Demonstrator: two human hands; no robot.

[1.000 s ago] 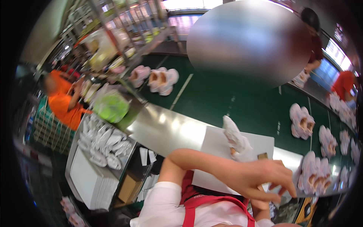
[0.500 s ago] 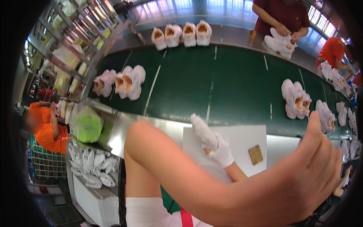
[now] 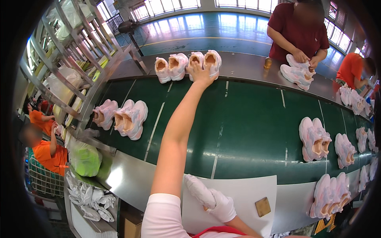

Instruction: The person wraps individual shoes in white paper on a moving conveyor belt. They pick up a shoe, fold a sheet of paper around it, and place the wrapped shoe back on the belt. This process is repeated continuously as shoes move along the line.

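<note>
My bare left hand (image 3: 200,75) reaches across the green belt to the far ledge. Its fingers are spread over a pair of white-and-pink sneakers (image 3: 213,63); whether they press on the shoes I cannot tell. Left of it stands another similar pair (image 3: 177,66). Near me, my right hand (image 3: 222,207), in a white glove, is closed on a long white wrapped bundle (image 3: 198,190). It is over a pale board (image 3: 246,190), where a small brownish block (image 3: 262,207) lies to the right.
The green conveyor belt (image 3: 238,119) carries sneaker pairs at left (image 3: 133,121) and right (image 3: 313,139). More sneakers (image 3: 329,196) stand at the near right. A bin of white bundles (image 3: 91,198), a green bag (image 3: 85,158) and a metal rack (image 3: 67,59) are left. Co-workers (image 3: 297,31) work nearby.
My left hand has swung from the near right to the far ledge, onto the sneakers. Sneakers at the near right now show. The view has tilted up; my right hand still holds the bundle.
</note>
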